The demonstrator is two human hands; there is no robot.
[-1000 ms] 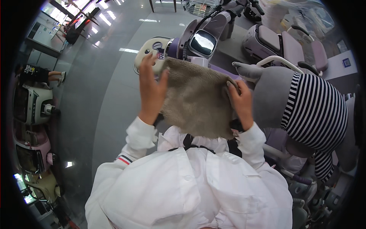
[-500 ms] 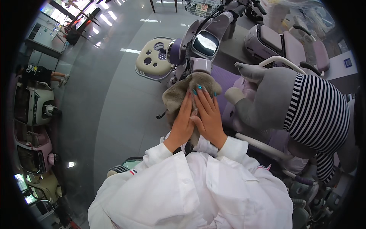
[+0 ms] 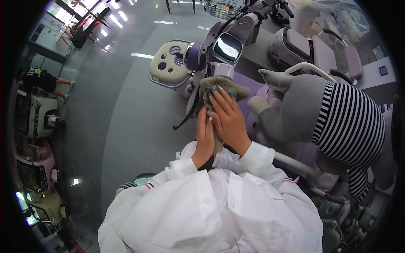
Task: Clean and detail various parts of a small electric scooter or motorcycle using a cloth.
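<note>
A brown-grey plush cloth is bunched up in front of me, just short of the scooter's handlebar display. My right hand presses on it from the right, its fingers lying long over the fabric. On the other side my left hand is closed against the cloth, its fingers partly hidden behind the right hand. The cloth's lower end hangs down between my wrists. A black brake lever sticks out just left of the cloth.
A grey plush toy in a striped shirt sits on the purple scooter to my right, beside a white armrest bar. A cream basket lid is at the scooter's front. More scooters and a person are at far left.
The cloth has been gathered into a narrower bundle and shifted right, showing more of the brake lever. My left hand has slid lower and nearer the right hand.
</note>
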